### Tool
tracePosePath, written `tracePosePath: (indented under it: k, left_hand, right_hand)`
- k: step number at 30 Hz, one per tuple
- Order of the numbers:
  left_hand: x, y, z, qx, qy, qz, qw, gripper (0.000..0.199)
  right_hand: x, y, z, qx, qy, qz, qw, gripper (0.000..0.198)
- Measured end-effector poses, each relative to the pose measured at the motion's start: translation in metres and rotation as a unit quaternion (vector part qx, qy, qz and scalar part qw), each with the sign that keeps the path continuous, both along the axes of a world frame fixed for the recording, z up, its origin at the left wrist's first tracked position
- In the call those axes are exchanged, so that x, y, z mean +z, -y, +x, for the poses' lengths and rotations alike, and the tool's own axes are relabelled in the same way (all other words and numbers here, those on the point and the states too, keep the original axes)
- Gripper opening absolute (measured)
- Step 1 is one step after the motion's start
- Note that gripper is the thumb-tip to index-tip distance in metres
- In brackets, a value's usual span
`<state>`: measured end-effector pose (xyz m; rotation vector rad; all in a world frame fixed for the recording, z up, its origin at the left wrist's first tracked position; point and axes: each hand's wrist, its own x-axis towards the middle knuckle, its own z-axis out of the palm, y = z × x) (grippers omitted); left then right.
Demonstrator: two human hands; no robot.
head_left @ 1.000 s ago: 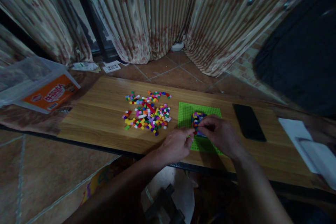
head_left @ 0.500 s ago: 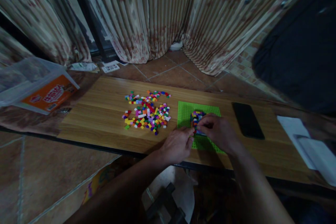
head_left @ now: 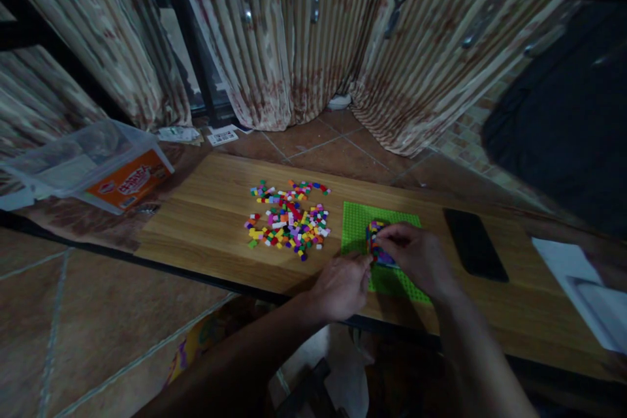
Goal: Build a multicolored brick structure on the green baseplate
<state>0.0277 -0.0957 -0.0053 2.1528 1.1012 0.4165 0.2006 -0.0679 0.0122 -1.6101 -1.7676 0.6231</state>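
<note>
A small multicoloured structure of toy building bricks [head_left: 385, 259] stands on a bright green studded baseplate [head_left: 354, 223]. My left hand [head_left: 344, 285] is closed at its near left corner, fingertips touching it beside a red brick. From the right, my right hand [head_left: 420, 253] reaches over the structure in a pinch, its thumb and fingertips at the top left part. Whatever lies between the fingertips of either hand is too small or hidden to make out. The right hand covers much of the structure. Left of the baseplate is a spread pile of loose toy bricks [head_left: 292, 225] in many colours.
A black phone [head_left: 475, 245] lies right of the baseplate on the wooden table [head_left: 196, 222]. White papers [head_left: 571, 274] are at the far right. At the left stands a clear plastic box [head_left: 105, 157] with an orange label. Striped curtains [head_left: 274, 65] hang behind.
The camera view has tilted, so the whole scene sits lower and further right. Both hands stay at the brick structure, the right fingertips now slightly nearer its left side.
</note>
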Motion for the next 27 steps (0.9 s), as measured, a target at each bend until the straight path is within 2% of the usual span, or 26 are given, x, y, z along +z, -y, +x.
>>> tracePosePath:
  k: [3, 9, 17, 27]
  left_hand:
    - [0.001, 0.000, -0.001, 0.007, -0.015, 0.001, 1.000, 0.024]
    - [0.005, -0.007, -0.014, 0.041, -0.052, 0.008, 0.998, 0.024]
    - [0.006, -0.007, -0.032, 0.029, -0.095, 0.012, 0.995, 0.026]
    - [0.004, -0.006, -0.036, 0.026, -0.080, 0.003, 0.996, 0.026]
  right_hand:
    - [0.002, -0.001, -0.022, 0.009, -0.029, 0.044, 0.999, 0.014]
    - [0.002, -0.006, -0.064, 0.062, 0.034, 0.089, 0.994, 0.018]
    - [-0.017, -0.018, -0.079, 0.064, 0.070, 0.020, 0.995, 0.021]
    - [-0.032, -0.025, -0.076, 0.087, 0.061, 0.002, 0.994, 0.025]
